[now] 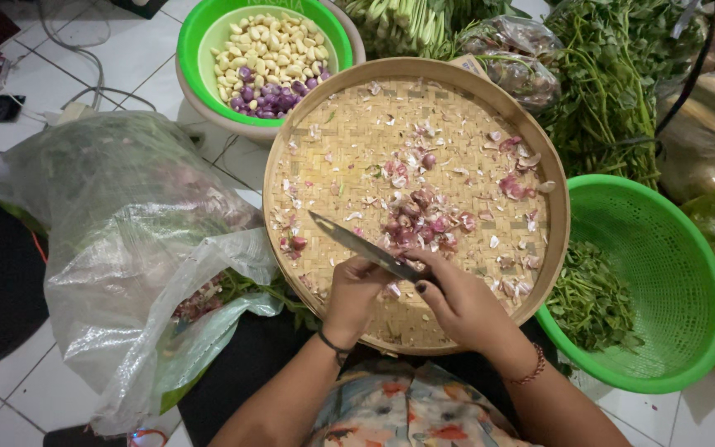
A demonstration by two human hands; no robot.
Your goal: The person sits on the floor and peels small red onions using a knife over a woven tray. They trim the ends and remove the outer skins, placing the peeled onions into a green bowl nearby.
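A round woven bamboo tray [316,108] lies in front of me, strewn with shallot skins and a small pile of unpeeled shallots [419,223] near its middle. My right hand [461,302] grips a knife [349,240] whose blade points up and left over the tray. My left hand [353,290] is curled right beside the knife's handle end, fingers closed; something small may be in it, but it is hidden.
A green bowl [200,37] of peeled garlic and shallots sits at the back left. A green mesh basket [664,273] with leafy greens stands on the right. A large clear plastic bag [126,240] lies to the left. Bundles of greens [606,74] fill the back right.
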